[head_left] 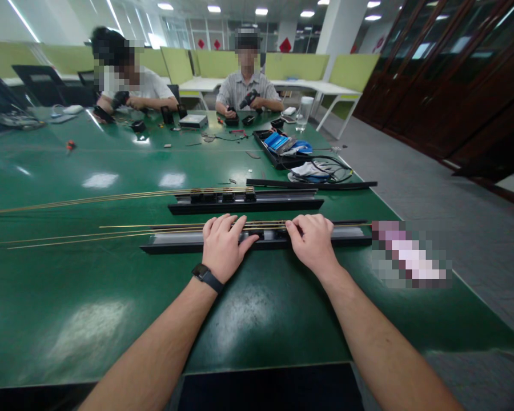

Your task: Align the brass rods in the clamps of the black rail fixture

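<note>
A long black channel rail [184, 247] with a grey inner face lies across the green table in front of me. Thin brass-coloured rods [124, 227] run along it and stick out well past its left end. My left hand [223, 242], with a dark watch on its wrist, rests over the rail's middle. Its fingers are spread and its thumb stretches to the right. To the right, my right hand [312, 240] is curled, thumb and forefinger closed at the rods. Small dark parts [278, 234] sit in the channel between both hands. My palms hide part of the rail.
Behind lies a second rail [244, 206] with black blocks and rods, then a narrow black strip [346, 185]. A black tray [278, 160] holds blue items beside cables and gloves [310, 171]. Two people with power drills [249, 99] sit across the table [111, 285]. A blurred patch covers something at right.
</note>
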The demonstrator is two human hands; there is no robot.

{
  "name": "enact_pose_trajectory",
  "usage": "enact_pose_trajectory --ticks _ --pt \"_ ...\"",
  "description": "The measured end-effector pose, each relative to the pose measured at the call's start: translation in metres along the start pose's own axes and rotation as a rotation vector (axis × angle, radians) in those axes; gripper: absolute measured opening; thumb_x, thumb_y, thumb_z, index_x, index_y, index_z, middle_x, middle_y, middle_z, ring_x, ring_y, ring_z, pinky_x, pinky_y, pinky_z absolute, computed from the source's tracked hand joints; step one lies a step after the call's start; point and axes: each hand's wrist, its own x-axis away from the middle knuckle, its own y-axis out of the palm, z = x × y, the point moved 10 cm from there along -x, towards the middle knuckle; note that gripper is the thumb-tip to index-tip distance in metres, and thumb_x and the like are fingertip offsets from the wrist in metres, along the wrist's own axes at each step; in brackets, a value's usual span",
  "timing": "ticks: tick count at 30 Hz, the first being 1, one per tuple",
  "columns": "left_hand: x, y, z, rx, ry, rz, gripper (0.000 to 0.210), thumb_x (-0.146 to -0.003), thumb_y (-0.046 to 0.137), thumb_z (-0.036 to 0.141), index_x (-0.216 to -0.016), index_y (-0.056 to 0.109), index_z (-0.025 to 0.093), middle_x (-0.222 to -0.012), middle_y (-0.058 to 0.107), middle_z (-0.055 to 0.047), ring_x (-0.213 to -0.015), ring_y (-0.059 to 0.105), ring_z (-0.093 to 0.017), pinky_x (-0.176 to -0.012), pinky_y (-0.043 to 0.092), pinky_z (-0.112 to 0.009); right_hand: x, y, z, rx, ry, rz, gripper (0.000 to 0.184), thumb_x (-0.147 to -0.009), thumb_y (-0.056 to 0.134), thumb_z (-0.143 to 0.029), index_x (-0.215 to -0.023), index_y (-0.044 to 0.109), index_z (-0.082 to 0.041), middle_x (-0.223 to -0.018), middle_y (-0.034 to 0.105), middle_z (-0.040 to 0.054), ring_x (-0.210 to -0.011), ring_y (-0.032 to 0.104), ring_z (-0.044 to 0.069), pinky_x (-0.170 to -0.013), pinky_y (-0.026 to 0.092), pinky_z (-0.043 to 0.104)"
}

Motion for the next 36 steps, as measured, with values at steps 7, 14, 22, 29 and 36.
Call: enact_pose_trajectory --ticks 7,14,22,29,36 --pt "0.0001 0.0002 -0.0005 -0.004 -0.002 -0.004 0.046 -0.096 0.064 0.053 -0.131 0.067 0.024 -0.131 0.071 -0.012 -0.131 0.059 -0.033 -0.114 0.034 -0.053 0.0005 -0.0015 -0.0010 0.006 0.000 -0.007 0.031 -0.102 0.052 -0.041 -0.079 0.060 -0.023 -0.081 0.068 0.0030 -0.091 0.053 0.023 -0.089 0.029 0.040" --pt "0.0004 -0.0001 -0.0007 0.010 -0.009 -0.002 0.046 -0.095 0.064 0.053 -0.132 0.067 0.025 -0.131 0.071 -0.012 -0.131 0.059 -0.033 -0.115 0.034 -0.054 0.0016 -0.0008 -0.0047 -0.008 -0.014 0.005 0.028 -0.103 0.049 -0.042 -0.086 0.061 -0.023 -0.088 0.070 0.0049 -0.094 0.054 0.024 -0.091 0.030 0.041" --pt "0.0003 0.0011 -0.0006 0.004 -0.003 -0.010 0.047 -0.096 0.064 0.053 -0.132 0.067 0.023 -0.130 0.071 -0.013 -0.131 0.059 -0.033 -0.115 0.034 -0.053 0.0008 0.0032 -0.0024 -0.002 -0.018 -0.007 0.029 -0.103 0.048 -0.040 -0.082 0.059 -0.023 -0.083 0.068 0.0044 -0.091 0.052 0.024 -0.088 0.029 0.040" --pt "-0.0001 0.0009 -0.0007 -0.005 0.000 -0.006 0.048 -0.096 0.064 0.054 -0.132 0.067 0.023 -0.130 0.071 -0.013 -0.131 0.059 -0.033 -0.115 0.034 -0.052 0.0005 0.0012 -0.0009 -0.011 -0.003 -0.008 0.028 -0.102 0.049 -0.039 -0.081 0.058 -0.023 -0.083 0.068 0.0039 -0.090 0.052 0.023 -0.088 0.029 0.040" --pt "0.0004 -0.0001 -0.0003 0.003 -0.004 -0.005 0.047 -0.096 0.064 0.053 -0.132 0.067 0.024 -0.130 0.072 -0.013 -0.131 0.059 -0.033 -0.115 0.034 -0.052 0.0007 0.0008 0.0009 -0.005 0.006 -0.020 0.028 -0.102 0.049 -0.040 -0.081 0.058 -0.023 -0.083 0.068 0.0037 -0.091 0.052 0.024 -0.089 0.029 0.040"
